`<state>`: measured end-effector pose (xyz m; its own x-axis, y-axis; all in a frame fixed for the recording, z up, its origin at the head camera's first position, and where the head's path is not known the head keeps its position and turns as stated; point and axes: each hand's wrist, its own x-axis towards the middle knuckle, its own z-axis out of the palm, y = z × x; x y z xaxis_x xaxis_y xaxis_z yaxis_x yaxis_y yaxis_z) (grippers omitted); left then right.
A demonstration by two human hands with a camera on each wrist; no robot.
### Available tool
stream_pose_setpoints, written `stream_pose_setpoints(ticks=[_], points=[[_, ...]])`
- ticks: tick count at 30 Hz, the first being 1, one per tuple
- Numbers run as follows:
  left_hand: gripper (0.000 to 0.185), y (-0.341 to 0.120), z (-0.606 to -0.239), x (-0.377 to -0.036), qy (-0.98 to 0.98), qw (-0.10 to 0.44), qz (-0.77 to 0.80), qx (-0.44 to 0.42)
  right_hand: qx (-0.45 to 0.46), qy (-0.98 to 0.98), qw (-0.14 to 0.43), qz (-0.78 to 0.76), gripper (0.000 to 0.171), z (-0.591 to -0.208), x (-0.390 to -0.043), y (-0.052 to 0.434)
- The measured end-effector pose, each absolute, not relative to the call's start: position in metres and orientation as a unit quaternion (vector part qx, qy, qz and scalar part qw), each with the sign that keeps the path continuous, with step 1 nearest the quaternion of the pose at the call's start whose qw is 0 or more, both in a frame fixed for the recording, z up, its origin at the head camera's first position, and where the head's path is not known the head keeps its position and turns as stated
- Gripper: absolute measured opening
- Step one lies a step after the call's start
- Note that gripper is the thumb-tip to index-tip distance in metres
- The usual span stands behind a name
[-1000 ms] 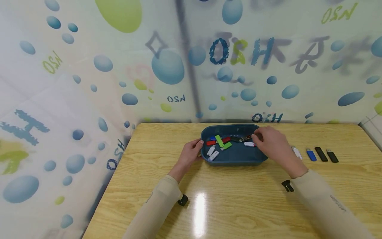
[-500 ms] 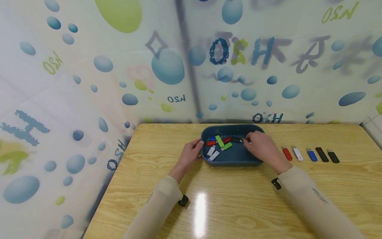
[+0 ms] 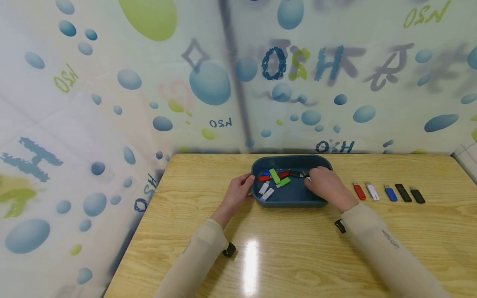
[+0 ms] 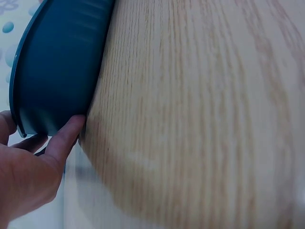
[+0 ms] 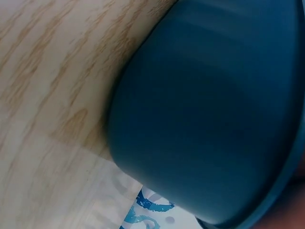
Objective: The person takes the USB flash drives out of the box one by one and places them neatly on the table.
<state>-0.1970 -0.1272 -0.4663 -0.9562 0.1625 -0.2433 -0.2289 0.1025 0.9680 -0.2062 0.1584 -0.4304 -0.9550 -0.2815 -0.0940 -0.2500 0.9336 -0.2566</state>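
A dark blue oval tray [image 3: 290, 158] sits at the far middle of the wooden table [image 3: 290, 248]. Several USB sticks lie in it, among them a green one [image 3: 274, 176], a red one [image 3: 263, 178], a white one [image 3: 263, 188] and a black one [image 3: 296, 174]. My left hand [image 3: 238, 191] grips the tray's left rim, thumb over the edge, and a finger [image 4: 66, 138] rests on the outer wall [image 4: 57, 71]. My right hand [image 3: 326, 185] reaches into the tray's right end with its fingers curled down. What they hold is hidden. The right wrist view shows only the tray's outer wall [image 5: 209, 109].
A row of USB sticks lies on the table right of the tray: red [image 3: 359, 191], white [image 3: 372, 191], blue [image 3: 389, 193] and two black [image 3: 402, 192] [image 3: 417, 195]. A bubble-patterned curtain [image 3: 208, 82] closes off the back and left. The table's left edge [image 3: 134, 231] is near.
My right hand drew back from the red stick at the row's left end and went into the tray, covering the white stick at its right end. The left hand stayed on the rim.
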Motion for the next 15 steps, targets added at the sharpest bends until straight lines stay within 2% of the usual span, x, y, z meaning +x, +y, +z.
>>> stream_pose_setpoints(ticks=[8, 15], points=[[0.051, -0.1266, -0.4658, -0.1963, 0.731, 0.146, 0.666, -0.021, -0.122, 0.98, 0.107, -0.113, 0.027, -0.4306, -0.2087, 0.154], [0.051, -0.1264, -0.4649, -0.1949, 0.73, 0.142, 0.668, -0.023, -0.148, 0.975, 0.114, -0.122, 0.027, -0.4279, -0.2011, 0.152]])
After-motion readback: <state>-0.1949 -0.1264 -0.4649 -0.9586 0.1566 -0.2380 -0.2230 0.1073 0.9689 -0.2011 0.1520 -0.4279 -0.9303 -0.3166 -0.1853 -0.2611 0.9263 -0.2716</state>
